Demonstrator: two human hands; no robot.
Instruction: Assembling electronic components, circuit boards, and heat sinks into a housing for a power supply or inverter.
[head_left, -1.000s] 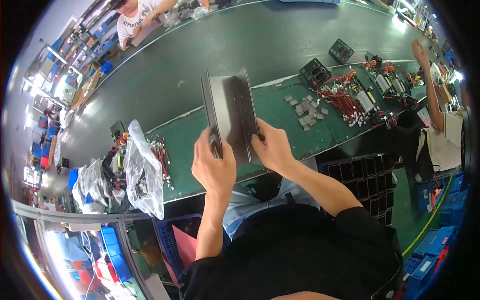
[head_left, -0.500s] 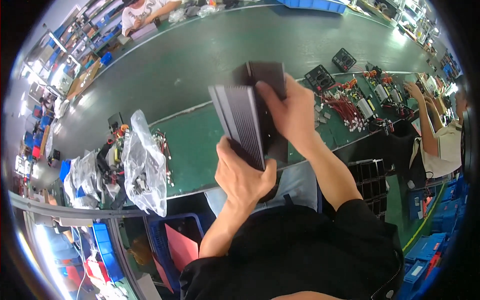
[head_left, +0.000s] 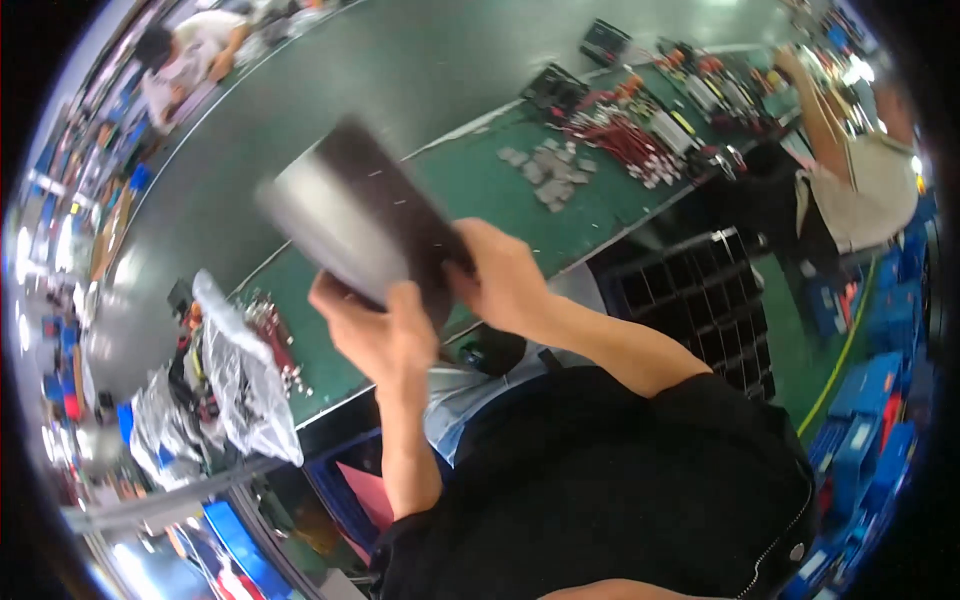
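Note:
Both hands hold a dark metal casing [head_left: 385,195] tilted over the near bench edge. Motion smears it, and one broad side shines pale. My left hand [head_left: 372,330] grips its lower end from below, thumb pressed against it. Along its right side, my right hand [head_left: 500,275] is closed on the near end, its fingertips partly hidden. Whether the casing is one piece or several cannot be made out. Beyond my right hand, small flat grey pieces [head_left: 553,172] lie loose on the green bench [head_left: 400,60].
Red wires [head_left: 625,145], black socketed panels [head_left: 555,90] and circuit assemblies [head_left: 700,85] lie at the far right. Clear plastic bags [head_left: 235,385] and parts sit left. A black gridded rack [head_left: 690,300] stands below the bench. Co-workers sit at right [head_left: 865,190] and far left [head_left: 185,60].
The casing has swung left and tilted, both hands moving with it. The ribbed part and the dark part beside it now appear as one blurred block. The whole view has turned and shifted.

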